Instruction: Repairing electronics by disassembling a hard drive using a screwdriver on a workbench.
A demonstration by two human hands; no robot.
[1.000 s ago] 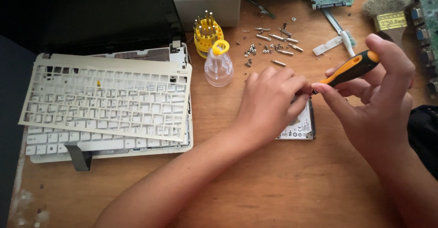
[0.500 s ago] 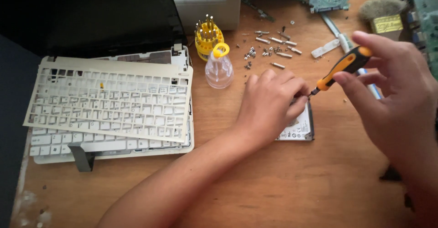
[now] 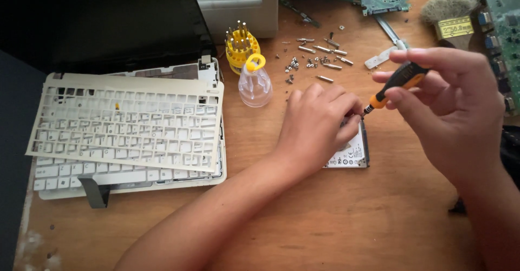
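Orange and black, the screwdriver (image 3: 400,82) sits pinched in my right hand (image 3: 452,114), fingers (image 3: 433,58) curled narrow round its handle, tip slanting down to the hard drive (image 3: 352,153). My left hand (image 3: 319,124) lies flat on that drive, fingers loosely bent, pressing it to the wooden desk (image 3: 336,222). Since half a second ago the screwdriver has tilted a little flatter and the right hand has dropped lower. Left of the drive lies a cream plastic keyboard frame (image 3: 130,122); beyond the drive, small metal screws (image 3: 317,57) are scattered beside a clear bottle (image 3: 255,84).
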